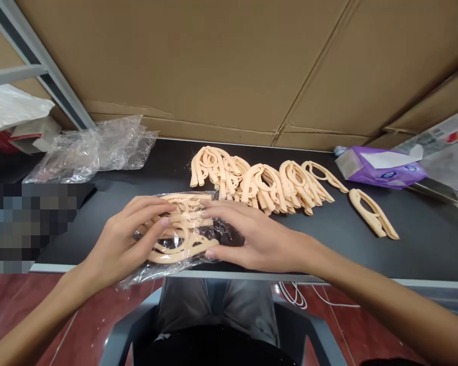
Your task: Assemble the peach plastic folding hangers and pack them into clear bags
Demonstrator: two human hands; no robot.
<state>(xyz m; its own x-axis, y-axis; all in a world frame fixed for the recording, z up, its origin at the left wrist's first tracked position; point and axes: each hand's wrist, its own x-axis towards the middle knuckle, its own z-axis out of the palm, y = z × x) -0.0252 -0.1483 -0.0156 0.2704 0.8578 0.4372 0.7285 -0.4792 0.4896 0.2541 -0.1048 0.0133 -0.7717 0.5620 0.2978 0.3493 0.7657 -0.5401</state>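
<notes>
A clear plastic bag [198,258] with several beige folding hangers [175,254] inside lies at the table's front edge. My left hand [132,236] grips the bag's left part, fingers over the top and thumb on the film. From the right, my right hand [252,236] holds the bag's other end, its thumb at the near hanger and its fingers at the far side. Behind the hands lies a heap of loose beige folding hangers [263,185]. Two more lie apart to the right: one folding hanger [372,213] nearer, another [324,173] farther back.
Crumpled clear plastic bags [99,147] lie at the back left by a metal shelf post [41,56]. A purple tissue pack [385,168] sits at the back right. Cardboard [213,66] walls the black table [118,198]. White cable [293,295] hangs below the edge.
</notes>
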